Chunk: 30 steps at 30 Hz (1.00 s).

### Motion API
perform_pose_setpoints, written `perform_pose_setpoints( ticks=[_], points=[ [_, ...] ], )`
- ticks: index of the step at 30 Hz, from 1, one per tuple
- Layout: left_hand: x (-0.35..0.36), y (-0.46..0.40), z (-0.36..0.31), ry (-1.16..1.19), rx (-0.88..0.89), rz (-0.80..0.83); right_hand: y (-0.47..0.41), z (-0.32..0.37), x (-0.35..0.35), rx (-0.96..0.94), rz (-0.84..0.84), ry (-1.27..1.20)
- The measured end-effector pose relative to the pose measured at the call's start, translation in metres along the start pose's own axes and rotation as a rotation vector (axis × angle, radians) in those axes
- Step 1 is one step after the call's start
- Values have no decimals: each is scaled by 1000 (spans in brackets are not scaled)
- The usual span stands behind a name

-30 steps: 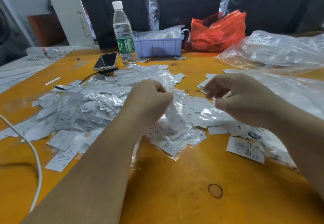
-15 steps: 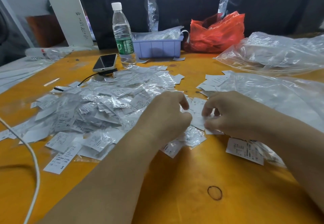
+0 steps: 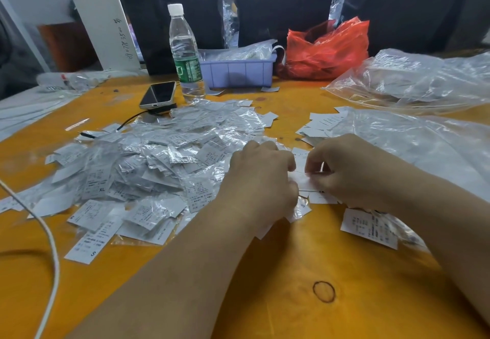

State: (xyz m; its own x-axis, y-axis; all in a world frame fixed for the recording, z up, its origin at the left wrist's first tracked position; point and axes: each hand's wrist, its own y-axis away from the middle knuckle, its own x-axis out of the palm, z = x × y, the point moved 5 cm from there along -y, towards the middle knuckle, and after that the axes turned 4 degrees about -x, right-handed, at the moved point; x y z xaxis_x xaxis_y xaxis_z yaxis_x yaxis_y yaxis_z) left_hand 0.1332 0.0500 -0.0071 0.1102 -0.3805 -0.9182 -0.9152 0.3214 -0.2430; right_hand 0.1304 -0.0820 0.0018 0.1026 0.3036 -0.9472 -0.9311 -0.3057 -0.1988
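A big heap of small white printed labels in clear plastic sleeves (image 3: 159, 163) covers the left-centre of the orange table (image 3: 305, 285). My left hand (image 3: 261, 182) and my right hand (image 3: 350, 171) sit close together at the heap's right edge, low over the table. Both have curled fingers and pinch a small white label with clear film (image 3: 305, 179) between them. A few loose labels (image 3: 370, 228) lie under my right forearm, and a short stack of labels (image 3: 319, 123) sits farther back.
A water bottle (image 3: 185, 54), a phone (image 3: 158, 94) with a black cable, a lilac bin (image 3: 238, 70) and a red plastic bag (image 3: 328, 49) stand at the back. Large clear plastic bags (image 3: 413, 81) fill the right side. A white cable (image 3: 50, 245) runs along the left.
Both hands came down from above the heap and moved together. The left hand shifted right, the right hand lowered, and they now meet on one label at the heap's right edge.
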Motion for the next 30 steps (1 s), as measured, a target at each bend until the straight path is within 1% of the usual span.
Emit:
perform_pose_setpoints(
  ticks=[2, 7, 10, 15, 19, 22, 26, 28, 30],
  points=[
    [0, 1, 1, 1, -1, 27, 0, 1, 0, -2, 5, -9],
    [5, 0, 1, -115, -30, 98, 2, 5, -2, -30, 9, -55],
    [5, -1, 1, -158, -30, 77, 2, 6, -6, -38, -59, -120],
    [5, -1, 0, -135, -5, 49, 2, 0, -12, 33, -189, -304],
    [8, -2, -1, -196, -2, 78, 1, -1, -13, 34, -214, -332],
    [8, -3, -6, -214, 30, 17, 1, -2, -12, 29, -203, -327],
    [3, -3, -10, -163, 91, -123, 0, -2, -13, 11, -223, -356],
    [1, -2, -13, -163, 127, -167, 0, -2, -15, 7, -252, -381],
    [-3, -2, -16, -115, 158, -212, -1, -3, -19, 20, -318, -460]
  ],
)
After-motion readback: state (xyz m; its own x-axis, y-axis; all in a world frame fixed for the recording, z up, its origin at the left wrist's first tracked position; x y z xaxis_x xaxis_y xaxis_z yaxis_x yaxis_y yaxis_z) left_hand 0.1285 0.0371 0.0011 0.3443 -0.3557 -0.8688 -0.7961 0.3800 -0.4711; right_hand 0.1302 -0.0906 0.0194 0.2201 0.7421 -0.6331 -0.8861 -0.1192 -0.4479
